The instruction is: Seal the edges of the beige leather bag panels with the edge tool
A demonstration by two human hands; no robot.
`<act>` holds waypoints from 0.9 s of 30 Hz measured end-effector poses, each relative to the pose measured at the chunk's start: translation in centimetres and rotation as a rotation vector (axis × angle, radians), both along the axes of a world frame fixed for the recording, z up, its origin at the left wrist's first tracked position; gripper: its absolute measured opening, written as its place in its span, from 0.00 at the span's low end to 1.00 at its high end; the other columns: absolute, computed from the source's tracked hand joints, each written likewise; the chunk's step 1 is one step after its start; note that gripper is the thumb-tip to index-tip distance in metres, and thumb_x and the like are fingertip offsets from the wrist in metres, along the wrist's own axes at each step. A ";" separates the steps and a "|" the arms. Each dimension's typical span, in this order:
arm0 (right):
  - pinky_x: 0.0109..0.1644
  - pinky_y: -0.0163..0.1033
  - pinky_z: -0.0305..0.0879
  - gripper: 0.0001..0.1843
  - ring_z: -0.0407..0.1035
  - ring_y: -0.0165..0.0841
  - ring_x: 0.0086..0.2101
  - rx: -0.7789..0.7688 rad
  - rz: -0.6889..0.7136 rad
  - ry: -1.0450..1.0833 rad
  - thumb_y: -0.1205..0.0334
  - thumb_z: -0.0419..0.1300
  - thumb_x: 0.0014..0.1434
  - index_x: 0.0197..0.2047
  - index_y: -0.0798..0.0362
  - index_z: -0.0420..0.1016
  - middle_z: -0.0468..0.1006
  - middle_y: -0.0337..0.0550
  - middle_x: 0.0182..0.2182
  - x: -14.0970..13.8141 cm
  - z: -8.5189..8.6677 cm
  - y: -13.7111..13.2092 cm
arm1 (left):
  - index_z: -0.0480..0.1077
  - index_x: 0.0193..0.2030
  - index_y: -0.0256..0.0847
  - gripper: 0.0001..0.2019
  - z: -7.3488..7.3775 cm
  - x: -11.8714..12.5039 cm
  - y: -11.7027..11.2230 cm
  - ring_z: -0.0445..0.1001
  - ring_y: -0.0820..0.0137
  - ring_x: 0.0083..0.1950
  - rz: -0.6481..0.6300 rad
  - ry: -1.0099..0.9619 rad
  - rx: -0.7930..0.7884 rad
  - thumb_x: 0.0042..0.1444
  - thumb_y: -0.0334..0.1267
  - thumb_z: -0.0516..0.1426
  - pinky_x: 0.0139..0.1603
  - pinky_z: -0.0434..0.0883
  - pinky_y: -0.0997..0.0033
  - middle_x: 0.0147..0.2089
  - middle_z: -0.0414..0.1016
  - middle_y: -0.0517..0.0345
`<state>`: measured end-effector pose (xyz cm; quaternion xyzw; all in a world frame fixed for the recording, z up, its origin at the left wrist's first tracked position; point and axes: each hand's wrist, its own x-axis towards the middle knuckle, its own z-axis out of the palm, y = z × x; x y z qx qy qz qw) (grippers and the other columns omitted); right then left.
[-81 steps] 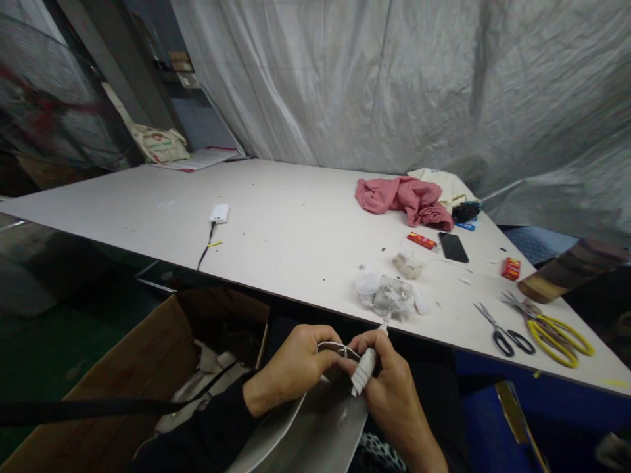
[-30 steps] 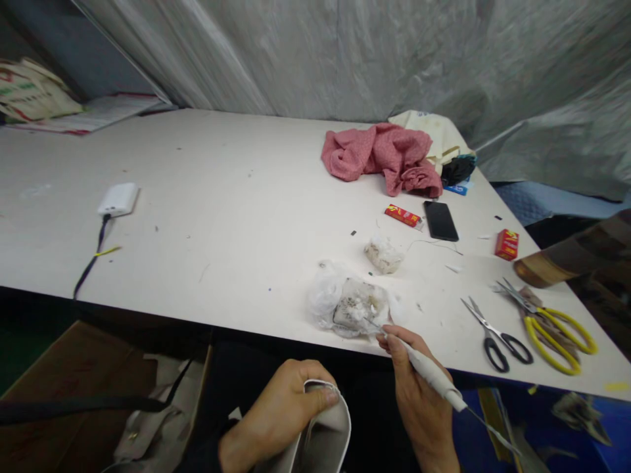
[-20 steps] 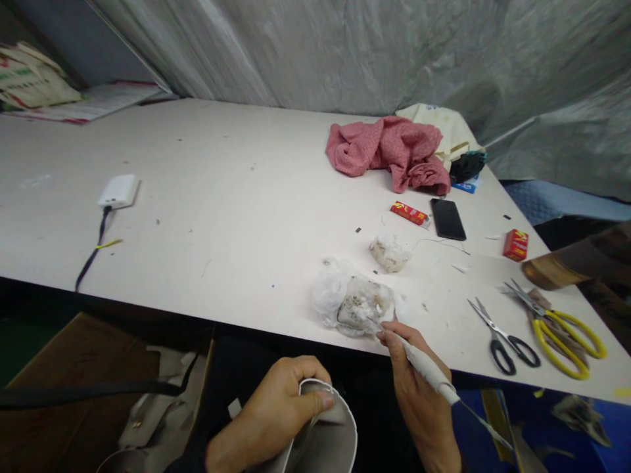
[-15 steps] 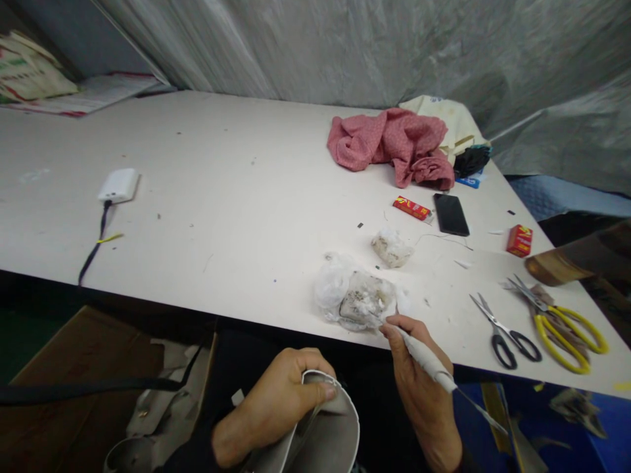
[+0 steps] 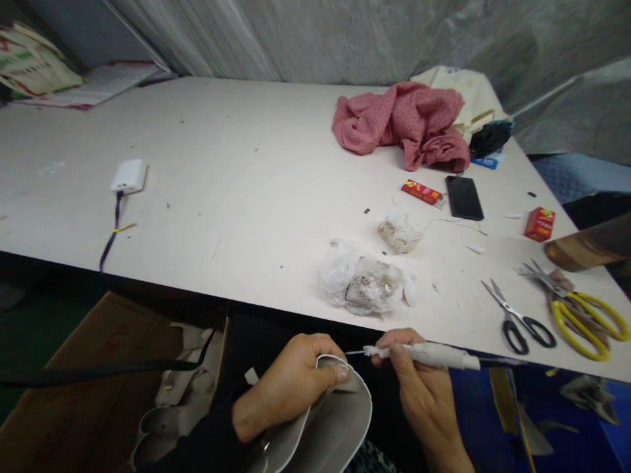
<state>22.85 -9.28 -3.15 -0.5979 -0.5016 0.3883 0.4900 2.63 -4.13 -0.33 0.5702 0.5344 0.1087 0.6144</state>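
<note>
My left hand (image 5: 290, 384) is closed on a light grey, curled, leather-like piece (image 5: 342, 420), its thumb over the upper edge. In my right hand (image 5: 424, 394) is a thin metal-tipped tool (image 5: 444, 356) with a white-wrapped handle, held almost level between thumb and fingers. The tool's thin left tip reaches the edge of the piece beside my left fingers; whether it touches is hard to tell. Another thin metal end sticks out to the right. Just beyond my hands, a dirty white lump (image 5: 372, 286) lies on crumpled clear plastic at the table's front edge.
On the table (image 5: 246, 197) are a smaller whitish lump (image 5: 399, 233), black-handled scissors (image 5: 517, 318), yellow-handled scissors (image 5: 582, 315), a phone (image 5: 464, 198), red boxes (image 5: 539, 224), a pink cloth (image 5: 404, 125) and a white corded device (image 5: 129, 176). Below left, a cardboard box (image 5: 98, 374) holds similar grey pieces.
My right hand has drawn the tool back from the lump on the plastic, turned it level and brought its tip to the grey piece's edge. The view has shifted slightly.
</note>
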 end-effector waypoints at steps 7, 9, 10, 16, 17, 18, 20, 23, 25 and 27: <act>0.34 0.33 0.70 0.18 0.73 0.32 0.29 -0.022 0.057 0.008 0.51 0.57 0.73 0.34 0.50 0.76 0.77 0.38 0.26 -0.8 -0.6 -1.1 | 0.81 0.32 0.38 0.04 0.4 0.2 -0.1 0.75 0.66 0.37 -0.007 0.017 -0.004 0.51 0.34 0.63 0.41 0.68 0.70 0.35 0.80 0.57; 0.35 0.34 0.69 0.18 0.72 0.32 0.29 -0.030 0.070 -0.023 0.51 0.56 0.74 0.34 0.50 0.76 0.76 0.38 0.26 -0.6 -0.6 -1.2 | 0.81 0.32 0.38 0.04 0.5 0.2 -0.1 0.75 0.66 0.37 -0.011 0.018 -0.008 0.51 0.33 0.63 0.40 0.67 0.70 0.34 0.80 0.57; 0.36 0.34 0.69 0.18 0.72 0.32 0.29 -0.030 0.086 -0.043 0.51 0.55 0.74 0.34 0.50 0.76 0.76 0.37 0.26 -0.5 -0.6 -1.2 | 0.81 0.32 0.38 0.04 0.5 0.2 -0.2 0.75 0.66 0.37 -0.015 0.018 -0.009 0.50 0.33 0.63 0.40 0.67 0.70 0.34 0.80 0.58; 0.35 0.34 0.65 0.20 0.70 0.31 0.28 -0.022 0.209 -0.134 0.52 0.52 0.75 0.33 0.49 0.74 0.74 0.36 0.26 0.2 -0.1 -0.5 | 0.80 0.32 0.38 0.06 -0.1 0.3 -0.6 0.74 0.66 0.37 -0.020 -0.029 -0.004 0.53 0.35 0.62 0.40 0.67 0.69 0.33 0.79 0.57; 0.35 0.35 0.64 0.21 0.69 0.32 0.28 -0.025 0.222 -0.137 0.51 0.52 0.75 0.33 0.49 0.74 0.73 0.36 0.25 0.3 -0.1 -0.3 | 0.80 0.31 0.38 0.06 -0.3 0.4 -0.7 0.74 0.66 0.37 -0.017 -0.042 -0.003 0.52 0.35 0.61 0.40 0.66 0.69 0.33 0.78 0.57; 0.35 0.35 0.64 0.21 0.69 0.32 0.28 -0.031 0.230 -0.138 0.51 0.52 0.75 0.33 0.49 0.74 0.73 0.36 0.25 0.3 0.0 -0.2 | 0.80 0.31 0.38 0.06 -0.4 0.4 -0.8 0.73 0.66 0.37 -0.013 -0.054 -0.004 0.52 0.35 0.61 0.40 0.66 0.70 0.33 0.77 0.58; 0.34 0.35 0.63 0.22 0.68 0.32 0.28 -0.038 0.229 -0.133 0.50 0.51 0.75 0.32 0.50 0.73 0.72 0.36 0.24 0.2 -0.1 -0.1 | 0.79 0.29 0.38 0.05 -0.6 0.4 -0.9 0.72 0.67 0.36 0.001 -0.077 -0.011 0.50 0.34 0.61 0.39 0.65 0.69 0.32 0.76 0.58; 0.34 0.34 0.64 0.22 0.68 0.31 0.28 -0.005 0.198 -0.062 0.51 0.51 0.76 0.31 0.50 0.72 0.72 0.36 0.25 -0.5 -0.8 -0.4 | 0.79 0.28 0.38 0.05 -0.8 0.1 -0.8 0.71 0.66 0.36 0.035 -0.106 -0.030 0.48 0.36 0.61 0.39 0.65 0.69 0.31 0.74 0.58; 0.36 0.34 0.67 0.22 0.70 0.32 0.30 0.043 0.159 0.030 0.51 0.51 0.76 0.32 0.50 0.74 0.73 0.38 0.27 -1.2 -1.7 -0.9 | 0.78 0.27 0.38 0.06 -1.0 -0.3 -0.6 0.71 0.65 0.36 0.059 -0.114 -0.048 0.47 0.37 0.61 0.40 0.64 0.68 0.31 0.74 0.58; 0.36 0.35 0.69 0.22 0.71 0.33 0.30 0.072 0.118 0.097 0.51 0.51 0.76 0.33 0.50 0.75 0.75 0.39 0.27 -1.7 -2.5 -1.3 | 0.77 0.26 0.38 0.06 -1.1 -0.5 -0.4 0.71 0.64 0.36 0.084 -0.115 -0.069 0.45 0.39 0.62 0.40 0.64 0.67 0.31 0.73 0.57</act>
